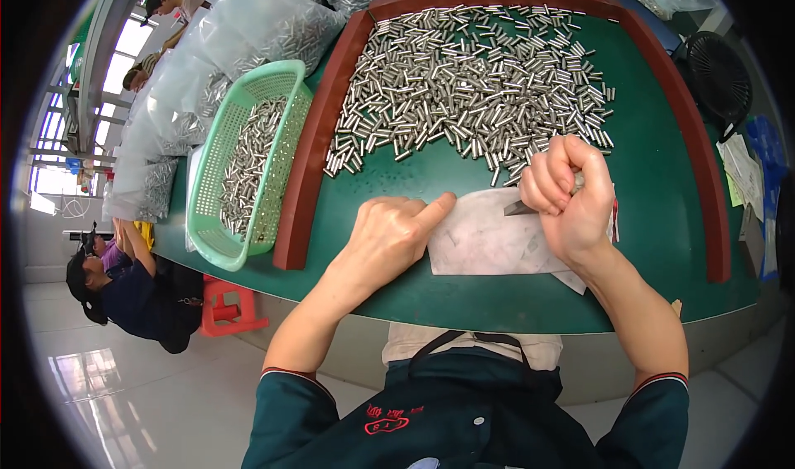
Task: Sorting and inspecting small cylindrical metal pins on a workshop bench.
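Note:
A smudged white cloth (484,241) lies flat on the green tabletop in front of me. My left hand (385,239) rests at its left edge with curled fingers, its outstretched digit pressing the upper left corner. Over the cloth's right part, my right hand (570,194) is closed in a fist around a tool with a flat grey metal tip (518,209). The tip points left above the cloth; most of the tool is hidden in the fist. Just beyond both hands spreads a large heap of short shiny metal pins (472,88).
A dark red frame (310,163) borders the heap on three sides. Left of it stands a green basket (199,212) of pins, with bulging plastic bags (277,26) behind. A black fan (719,84) is at the right. People sit farther left near a red stool (228,307).

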Demonstrator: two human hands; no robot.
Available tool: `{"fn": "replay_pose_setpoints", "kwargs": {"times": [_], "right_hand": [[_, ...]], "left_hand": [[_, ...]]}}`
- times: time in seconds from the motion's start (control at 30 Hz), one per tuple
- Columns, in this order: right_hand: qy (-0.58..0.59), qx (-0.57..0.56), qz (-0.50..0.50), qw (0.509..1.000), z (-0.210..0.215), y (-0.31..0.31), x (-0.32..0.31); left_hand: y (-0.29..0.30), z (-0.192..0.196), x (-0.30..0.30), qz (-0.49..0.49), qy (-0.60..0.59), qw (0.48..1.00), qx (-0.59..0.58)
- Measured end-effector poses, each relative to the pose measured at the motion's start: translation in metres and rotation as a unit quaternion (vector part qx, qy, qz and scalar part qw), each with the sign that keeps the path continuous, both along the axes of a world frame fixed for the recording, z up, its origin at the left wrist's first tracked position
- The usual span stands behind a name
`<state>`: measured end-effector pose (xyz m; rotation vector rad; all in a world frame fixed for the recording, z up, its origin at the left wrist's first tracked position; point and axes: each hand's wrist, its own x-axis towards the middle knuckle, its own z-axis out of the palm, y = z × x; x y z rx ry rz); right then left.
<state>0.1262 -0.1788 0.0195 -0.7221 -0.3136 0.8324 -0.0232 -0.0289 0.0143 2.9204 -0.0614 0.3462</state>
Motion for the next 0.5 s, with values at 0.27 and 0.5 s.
{"fn": "replay_pose_setpoints", "kwargs": {"times": [0.27, 0.5], "right_hand": [[-0.009, -0.008, -0.002, 1.0, 0.002, 0.001, -0.001], [-0.005, -0.01, -0.01, 1.0, 0.001, 0.001, 0.0]], "left_hand": [[0.003, 0.03, -0.018, 0.064, -0.07, 0.996, 0.005], [0.05, 0.081, -0.05, 0.28, -0.257, 0.923, 0.056]]}}
